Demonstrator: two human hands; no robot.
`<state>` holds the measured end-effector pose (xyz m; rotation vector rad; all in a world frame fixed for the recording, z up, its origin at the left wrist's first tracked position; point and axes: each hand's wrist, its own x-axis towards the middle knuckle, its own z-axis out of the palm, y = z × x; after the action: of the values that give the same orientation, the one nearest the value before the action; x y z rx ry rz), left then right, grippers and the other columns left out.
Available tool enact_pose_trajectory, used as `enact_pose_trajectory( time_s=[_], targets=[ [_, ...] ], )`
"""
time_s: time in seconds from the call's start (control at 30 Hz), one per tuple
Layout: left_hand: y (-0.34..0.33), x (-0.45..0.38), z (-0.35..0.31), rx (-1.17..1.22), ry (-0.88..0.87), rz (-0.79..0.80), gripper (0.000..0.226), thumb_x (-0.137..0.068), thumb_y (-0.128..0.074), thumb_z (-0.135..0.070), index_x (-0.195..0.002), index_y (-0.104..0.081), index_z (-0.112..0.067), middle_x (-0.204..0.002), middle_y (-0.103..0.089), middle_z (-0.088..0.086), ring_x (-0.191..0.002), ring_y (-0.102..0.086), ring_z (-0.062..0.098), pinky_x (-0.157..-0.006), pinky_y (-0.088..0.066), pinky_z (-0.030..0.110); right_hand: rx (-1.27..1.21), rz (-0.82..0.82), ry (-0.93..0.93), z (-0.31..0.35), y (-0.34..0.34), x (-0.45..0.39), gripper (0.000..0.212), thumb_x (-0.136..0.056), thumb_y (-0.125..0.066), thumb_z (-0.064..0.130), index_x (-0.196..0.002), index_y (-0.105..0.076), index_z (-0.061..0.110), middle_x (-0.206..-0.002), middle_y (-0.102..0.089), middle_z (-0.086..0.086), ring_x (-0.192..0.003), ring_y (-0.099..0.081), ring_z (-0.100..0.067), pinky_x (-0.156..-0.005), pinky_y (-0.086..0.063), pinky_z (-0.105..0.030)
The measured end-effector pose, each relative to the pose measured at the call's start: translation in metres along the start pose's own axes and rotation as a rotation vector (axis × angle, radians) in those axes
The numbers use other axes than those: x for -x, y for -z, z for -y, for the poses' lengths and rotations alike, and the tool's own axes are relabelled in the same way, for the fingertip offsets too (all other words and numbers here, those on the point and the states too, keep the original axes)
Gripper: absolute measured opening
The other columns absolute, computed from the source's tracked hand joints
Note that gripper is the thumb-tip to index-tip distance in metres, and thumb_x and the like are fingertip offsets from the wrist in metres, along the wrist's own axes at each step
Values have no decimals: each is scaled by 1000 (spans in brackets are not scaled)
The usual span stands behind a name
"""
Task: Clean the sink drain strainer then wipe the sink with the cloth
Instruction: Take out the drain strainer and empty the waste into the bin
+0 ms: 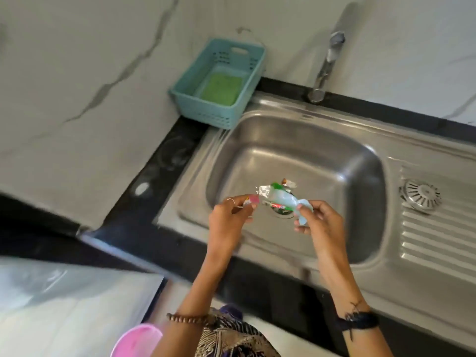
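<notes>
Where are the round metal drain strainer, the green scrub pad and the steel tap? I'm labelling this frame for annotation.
Round metal drain strainer [420, 198]: head view, centre of its slotted dome.
Green scrub pad [221, 89]: head view, middle of its top face.
Steel tap [325, 66]: head view, mid-stem.

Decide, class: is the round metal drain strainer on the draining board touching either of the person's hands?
Apart. The head view shows the round metal drain strainer lying alone on the ridged draining board, bare steel between it and the right hand.

Two hands [229, 215], one sink [296, 161], one basket [203, 109]
</notes>
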<state>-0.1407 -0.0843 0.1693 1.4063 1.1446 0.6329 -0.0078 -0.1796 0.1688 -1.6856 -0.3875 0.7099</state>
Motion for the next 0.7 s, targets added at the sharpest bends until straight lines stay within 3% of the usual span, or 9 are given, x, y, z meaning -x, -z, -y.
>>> enact_pose_trajectory(
  time_s=[0.07,0.17,0.3,0.43,0.53,0.63,0.7],
  targets=[
    [18,37,4,74,-13,-86,19,-84,-64,-11,-97,-70,-23,-84,-70,6,-65,-63,6,-76,-55,31,-46,118,45,5,-11,27,8,-86,-62,8,-83,-65,15,-72,-67,-3,-53,-60,-2,-51,-51,-16],
    [48,92,14,245,-43,-242,20,-84,-64,-9,-94,-66,-26,-85,-69,12,-71,-66,12,-67,-56,24,-48,289,82,2,-34,77,12,-86,-63,10,-80,-65,20,-70,-69,2,-56,-61,-3,-50,-49,-15],
    [96,157,47,342,-5,-518,14,-83,-64,-9,-95,-60,-14,-82,-70,9,-69,-67,15,-59,-53,20,59,533,98,-17,-77,142,13,-85,-63,12,-77,-64,23,-64,-69,6,-52,-57,-3,-51,-50,-21],
    [150,211,108,310,133,-776,17,-82,-67,-12,-96,-58,-10,-82,-70,10,-65,-67,21,-52,-51,19,188,729,98,-56,-128,200,18,-86,-63,13,-72,-60,25,-58,-67,8,-40,-53,-3,-41,-45,-15],
    [183,242,178,318,349,-833,12,-83,-65,-13,-93,-57,-11,-85,-67,15,-58,-62,21,-49,-51,22,388,815,76,-113,-167,238,17,-85,-63,12,-73,-59,23,-65,-67,0,-40,-55,-2,-39,-45,-15],
    [209,260,279,421,574,-852,11,-84,-60,-3,-95,-58,-5,-83,-63,22,-55,-57,22,-47,-50,19,607,899,9,-204,-212,266,3,-84,-61,9,-86,-62,10,-80,-71,-14,-61,-67,-18,-59,-57,-35],
    [220,261,346,436,684,-829,19,-83,-58,4,-101,-57,2,-82,-63,22,-56,-59,23,-50,-52,20,722,928,-40,-269,-238,275,14,-84,-59,9,-97,-62,6,-92,-71,-16,-78,-68,-32,-72,-56,-47]
  ],
)
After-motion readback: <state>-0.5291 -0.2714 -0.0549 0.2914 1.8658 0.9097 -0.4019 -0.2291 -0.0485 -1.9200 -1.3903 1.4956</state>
